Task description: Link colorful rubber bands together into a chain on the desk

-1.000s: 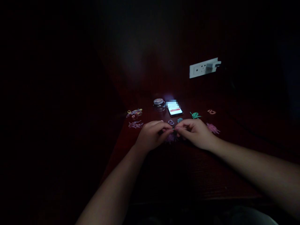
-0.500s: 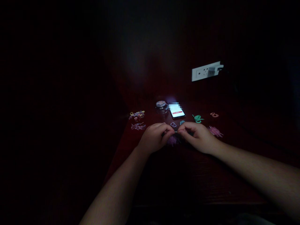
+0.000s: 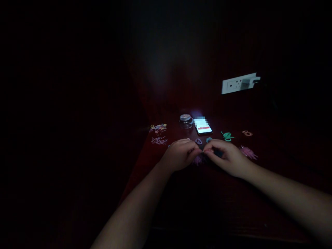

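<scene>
My left hand and my right hand meet fingertip to fingertip over the dark red table. Thumb and forefinger of each are pinched on a tiny pale piece, which looks like a small elastic band; most of it is hidden by the fingers. Just beneath the fingertips lies a purple pile of bands, partly covered by my left hand. Behind the hands are a lilac cluster of bands and a teal cluster. Beyond my right hand sit green bands and a pink pile.
A lidded clear jar stands beside a lit phone at the back. Mixed coloured bands and pale lilac ones lie near the left edge, orange bands at right. A socket with a plug is on the wall.
The whole view has shifted, so everything appears further right and slightly lower. Less of the pale piece shows between my fingertips, which are closer together. Both hands keep their pinch.
</scene>
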`<state>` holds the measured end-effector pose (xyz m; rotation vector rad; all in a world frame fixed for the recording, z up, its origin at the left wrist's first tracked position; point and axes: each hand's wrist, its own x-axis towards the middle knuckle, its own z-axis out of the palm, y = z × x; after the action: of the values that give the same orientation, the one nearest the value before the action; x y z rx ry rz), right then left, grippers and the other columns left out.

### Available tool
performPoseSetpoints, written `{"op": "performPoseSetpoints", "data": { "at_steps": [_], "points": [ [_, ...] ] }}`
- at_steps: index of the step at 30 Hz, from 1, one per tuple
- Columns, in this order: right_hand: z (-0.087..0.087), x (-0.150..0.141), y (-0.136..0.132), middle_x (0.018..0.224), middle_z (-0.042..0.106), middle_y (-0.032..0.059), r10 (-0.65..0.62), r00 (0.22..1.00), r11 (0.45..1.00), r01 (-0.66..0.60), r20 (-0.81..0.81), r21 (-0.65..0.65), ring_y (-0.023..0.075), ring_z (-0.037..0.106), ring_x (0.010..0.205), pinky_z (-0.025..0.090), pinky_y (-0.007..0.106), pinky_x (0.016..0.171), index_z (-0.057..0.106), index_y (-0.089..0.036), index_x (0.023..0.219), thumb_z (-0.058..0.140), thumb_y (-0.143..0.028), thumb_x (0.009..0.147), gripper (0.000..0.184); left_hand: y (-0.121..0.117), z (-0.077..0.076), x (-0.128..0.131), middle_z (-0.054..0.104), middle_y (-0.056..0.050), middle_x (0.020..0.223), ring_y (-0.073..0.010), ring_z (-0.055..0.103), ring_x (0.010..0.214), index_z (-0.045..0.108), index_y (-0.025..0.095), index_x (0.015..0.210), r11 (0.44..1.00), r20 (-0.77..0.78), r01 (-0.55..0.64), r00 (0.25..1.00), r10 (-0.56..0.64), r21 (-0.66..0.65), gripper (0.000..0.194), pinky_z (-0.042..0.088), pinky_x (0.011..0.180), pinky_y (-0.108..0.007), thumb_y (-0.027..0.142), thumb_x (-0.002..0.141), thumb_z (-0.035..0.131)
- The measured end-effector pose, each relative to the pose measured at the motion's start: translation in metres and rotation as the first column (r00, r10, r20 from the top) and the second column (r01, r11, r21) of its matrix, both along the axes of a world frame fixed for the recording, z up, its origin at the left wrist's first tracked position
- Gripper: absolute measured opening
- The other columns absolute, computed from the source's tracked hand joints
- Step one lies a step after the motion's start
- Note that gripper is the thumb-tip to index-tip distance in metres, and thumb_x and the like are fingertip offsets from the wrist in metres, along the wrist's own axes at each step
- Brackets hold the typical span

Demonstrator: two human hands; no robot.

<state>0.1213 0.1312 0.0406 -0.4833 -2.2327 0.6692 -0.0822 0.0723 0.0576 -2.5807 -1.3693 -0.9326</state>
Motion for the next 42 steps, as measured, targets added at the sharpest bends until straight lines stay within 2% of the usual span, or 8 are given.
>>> {"op": "performPoseSetpoints", "data": {
  "at_steps": [4,11,16,21,26,36,40,42],
  "points": [
    [0.0007,-0.0007,0.0002,0.073,0.059,0.0023,0.011,1.000,0.999,-0.011,-0.021,0.036,0.0160,0.055,0.069,0.045,0.028,0.064,0.061,-0.020,0.080,0.055,-0.025,0.089,0.012,0.0017,-0.0025,-0.0017,0.065,0.000,0.076,-0.0128,0.060,0.073,0.061,0.019,0.079,0.999,0.004,0.029,1.000,-0.029,-0.024,0.022,0.049,0.082,-0.031,0.032,0.094,0.051],
    [-0.0013,0.0001,0.0014,0.072,0.058,0.0019,0.012,1.000,0.999,-0.011,-0.018,0.031,0.0160,0.055,0.067,0.046,0.029,0.062,0.059,-0.020,0.081,0.057,-0.023,0.087,0.008,0.0001,-0.0023,-0.0010,0.064,0.001,0.072,-0.0117,0.059,0.069,0.063,0.020,0.081,0.999,0.051,0.031,0.998,-0.031,-0.009,0.015,0.048,0.070,-0.027,0.032,0.089,0.059],
    [-0.0017,0.0004,0.0003,0.073,0.059,0.0021,0.004,1.000,1.000,-0.004,-0.023,-0.008,0.0163,0.056,0.067,0.046,0.027,0.058,0.058,-0.021,0.086,0.057,-0.026,0.087,0.006,0.0001,-0.0040,-0.0010,0.065,0.001,0.075,-0.0124,0.060,0.072,0.064,0.021,0.084,0.999,0.060,0.029,0.998,-0.030,0.013,0.012,0.048,0.069,-0.027,0.031,0.088,0.060],
    [-0.0020,-0.0012,-0.0001,0.072,0.058,0.0010,0.062,0.998,0.997,-0.062,0.013,-0.043,0.0158,0.056,0.067,0.047,0.028,0.062,0.060,-0.020,0.086,0.058,-0.030,0.088,0.010,0.0001,-0.0034,-0.0002,0.065,0.001,0.074,-0.0120,0.060,0.070,0.063,0.020,0.083,0.999,0.063,0.032,0.997,-0.032,0.002,0.012,0.049,0.072,-0.028,0.031,0.088,0.059],
    [-0.0038,-0.0005,0.0022,0.071,0.057,0.0003,0.042,0.998,0.999,-0.041,0.043,-0.029,0.0151,0.054,0.067,0.045,0.027,0.062,0.061,-0.020,0.084,0.054,-0.028,0.090,0.012,-0.0003,-0.0028,-0.0006,0.065,0.001,0.074,-0.0125,0.059,0.071,0.063,0.020,0.084,0.998,0.071,0.058,0.996,-0.058,0.006,0.013,0.050,0.074,-0.029,0.032,0.089,0.059],
    [-0.0019,0.0022,0.0022,0.071,0.059,0.0016,0.025,0.999,1.000,-0.024,0.035,-0.016,0.0159,0.054,0.068,0.045,0.029,0.063,0.059,-0.020,0.080,0.048,-0.028,0.094,0.019,-0.0018,-0.0023,-0.0003,0.063,0.001,0.070,-0.0141,0.059,0.067,0.060,0.021,0.081,0.999,0.096,0.028,0.995,-0.031,0.037,0.007,0.049,0.069,-0.030,0.026,0.084,0.060],
    [-0.0025,0.0015,0.0010,0.076,0.058,0.0008,0.047,0.998,0.996,-0.049,-0.030,-0.069,0.0147,0.053,0.067,0.046,0.028,0.063,0.058,-0.020,0.088,0.056,-0.025,0.088,0.005,-0.0023,-0.0032,-0.0003,0.063,0.002,0.069,-0.0132,0.059,0.066,0.060,0.021,0.081,0.999,0.113,0.022,0.993,-0.025,0.025,0.006,0.051,0.075,-0.032,0.025,0.084,0.061],
    [-0.0022,0.0001,-0.0001,0.080,0.059,0.0014,0.070,0.997,0.994,-0.074,-0.045,-0.079,0.0145,0.054,0.068,0.047,0.029,0.065,0.058,-0.020,0.092,0.058,-0.023,0.086,0.007,-0.0024,-0.0031,-0.0002,0.062,0.002,0.069,-0.0130,0.059,0.066,0.060,0.020,0.081,1.000,0.109,0.020,0.994,-0.021,0.016,0.006,0.051,0.078,-0.032,0.026,0.084,0.062]
  ]
}}
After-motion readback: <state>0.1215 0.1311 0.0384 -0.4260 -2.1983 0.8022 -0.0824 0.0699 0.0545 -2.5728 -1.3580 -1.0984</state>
